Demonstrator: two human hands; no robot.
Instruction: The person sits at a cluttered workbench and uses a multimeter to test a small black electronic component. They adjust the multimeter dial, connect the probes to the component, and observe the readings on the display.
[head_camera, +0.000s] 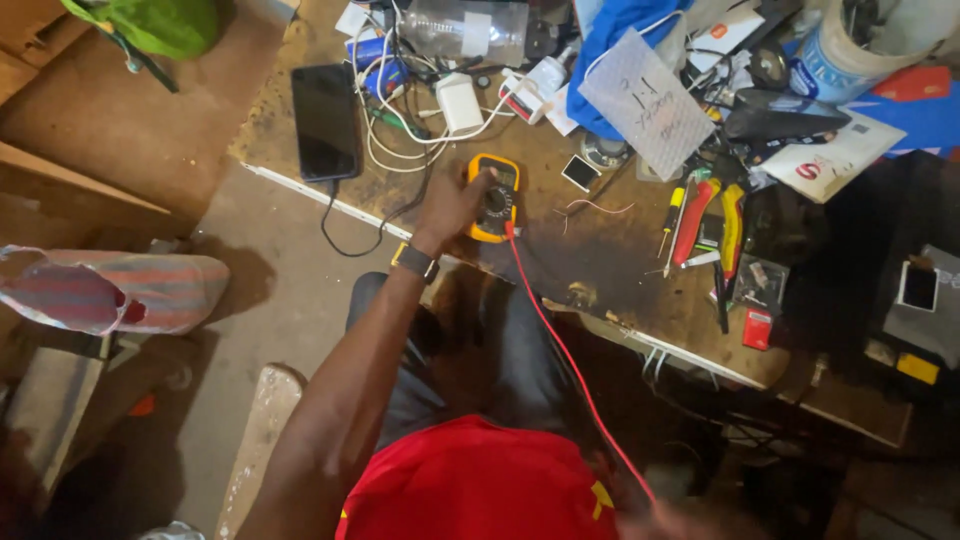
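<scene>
Electronics repair workshop: scarred bench (600, 260) littered with multimeter (495, 198), pliers (695, 220), screwdriver (672, 215), chargers (460, 102), phone (325, 122) (cables everywhere), bare concrete floor (270, 300).

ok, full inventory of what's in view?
multimeter: 1, yellow and black, bench front edge
red test lead: 1, runs from the meter toward the person
smartphone: 1, black, bench left end
white charger: 1, among white cables behind the meter
pliers: 1, red and yellow handles, right of the meter
workbench: 1, dark, cluttered
wristwatch: 1, black, left wrist
left hand: on the multimeter dial
right hand: blurred, bottom edge
</scene>
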